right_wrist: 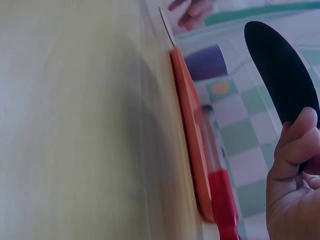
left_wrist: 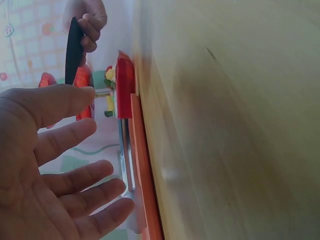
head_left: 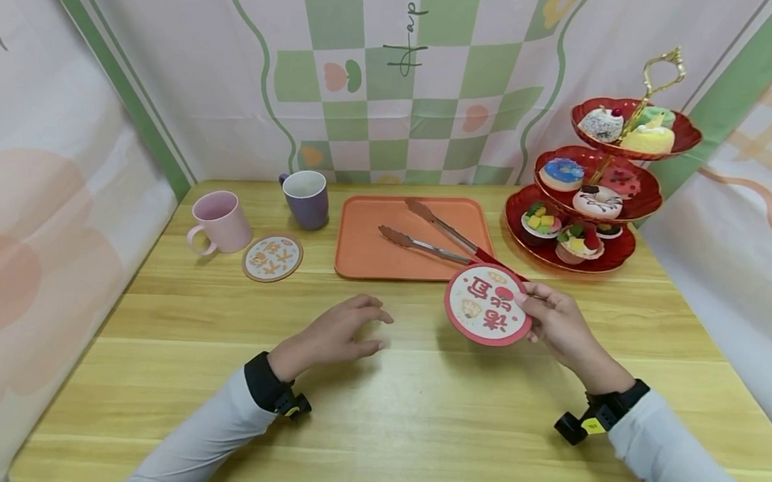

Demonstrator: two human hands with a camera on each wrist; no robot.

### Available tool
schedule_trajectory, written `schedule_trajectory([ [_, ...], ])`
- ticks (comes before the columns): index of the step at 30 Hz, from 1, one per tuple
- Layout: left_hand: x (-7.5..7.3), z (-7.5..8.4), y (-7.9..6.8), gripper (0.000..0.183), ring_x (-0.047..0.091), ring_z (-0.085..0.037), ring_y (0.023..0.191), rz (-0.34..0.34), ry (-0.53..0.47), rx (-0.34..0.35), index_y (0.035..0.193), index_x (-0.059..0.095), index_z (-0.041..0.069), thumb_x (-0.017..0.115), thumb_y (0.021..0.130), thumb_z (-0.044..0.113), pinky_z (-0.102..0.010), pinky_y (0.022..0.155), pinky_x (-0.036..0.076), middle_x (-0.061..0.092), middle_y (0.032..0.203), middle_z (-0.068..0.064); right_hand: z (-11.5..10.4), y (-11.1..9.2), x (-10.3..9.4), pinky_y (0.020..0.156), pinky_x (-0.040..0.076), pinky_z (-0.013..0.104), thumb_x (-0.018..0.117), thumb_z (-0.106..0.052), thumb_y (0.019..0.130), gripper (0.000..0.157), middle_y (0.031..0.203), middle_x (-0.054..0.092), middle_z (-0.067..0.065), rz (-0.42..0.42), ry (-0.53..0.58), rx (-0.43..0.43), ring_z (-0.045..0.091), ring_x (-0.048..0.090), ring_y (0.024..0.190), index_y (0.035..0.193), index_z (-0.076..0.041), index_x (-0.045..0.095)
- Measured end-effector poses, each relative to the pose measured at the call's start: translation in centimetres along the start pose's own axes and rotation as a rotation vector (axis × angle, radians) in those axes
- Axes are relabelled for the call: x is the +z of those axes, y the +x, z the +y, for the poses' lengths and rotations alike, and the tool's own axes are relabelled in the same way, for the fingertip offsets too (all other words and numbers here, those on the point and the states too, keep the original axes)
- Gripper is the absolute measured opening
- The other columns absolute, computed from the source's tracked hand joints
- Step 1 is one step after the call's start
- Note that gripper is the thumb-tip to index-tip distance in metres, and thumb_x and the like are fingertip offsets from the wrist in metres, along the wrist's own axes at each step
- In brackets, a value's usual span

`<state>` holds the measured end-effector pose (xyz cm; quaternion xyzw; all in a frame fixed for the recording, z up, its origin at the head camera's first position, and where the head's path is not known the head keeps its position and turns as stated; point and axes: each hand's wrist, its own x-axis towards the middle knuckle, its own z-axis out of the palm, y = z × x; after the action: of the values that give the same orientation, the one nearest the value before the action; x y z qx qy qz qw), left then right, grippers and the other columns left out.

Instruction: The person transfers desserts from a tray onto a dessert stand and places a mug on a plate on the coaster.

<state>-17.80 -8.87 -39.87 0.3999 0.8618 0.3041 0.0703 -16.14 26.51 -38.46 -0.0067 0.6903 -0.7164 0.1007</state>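
My right hand pinches a round coaster with a red rim and red characters by its right edge, above the table. The right wrist view shows the coaster's dark underside clear of the tabletop. In the head view my left hand hovers over the middle of the table, holding nothing. Its fingers are spread in the left wrist view. Beyond the hands, tongs with red handles lie across an orange tray. A second round coaster lies flat at the left.
Behind the left coaster stand a pink mug and a purple mug. At the back right rises a three-tier red stand with a gold handle, bearing several cakes and donuts. A patterned cloth hangs behind the table.
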Motion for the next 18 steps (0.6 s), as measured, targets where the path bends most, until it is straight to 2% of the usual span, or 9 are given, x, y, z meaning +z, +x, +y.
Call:
schedule_trajectory([
  [7,0.0,-0.1,0.0,0.032,0.046,-0.030,0.117,-0.021,0.084,-0.048,0.116,0.063,0.009,0.067,0.086,0.021,-0.043,0.094,0.040,0.048,0.128,-0.019,-0.2,-0.4,-2.5,0.046,0.042,0.020,0.053,-0.015,0.096,0.014,0.086,0.063,0.001,0.096,0.065,0.006,0.012,0.052,0.058,0.109,-0.012,0.052],
  [18,0.0,-0.4,-0.5,0.027,0.053,-0.033,0.106,0.030,0.186,-0.017,0.109,0.066,0.007,0.069,0.084,0.018,-0.045,0.085,0.045,0.053,0.120,-0.022,0.3,-1.6,-7.2,0.045,0.042,0.022,0.055,-0.017,0.094,0.011,0.082,0.062,0.001,0.217,0.160,0.013,0.013,0.051,0.058,0.105,-0.015,0.056],
])
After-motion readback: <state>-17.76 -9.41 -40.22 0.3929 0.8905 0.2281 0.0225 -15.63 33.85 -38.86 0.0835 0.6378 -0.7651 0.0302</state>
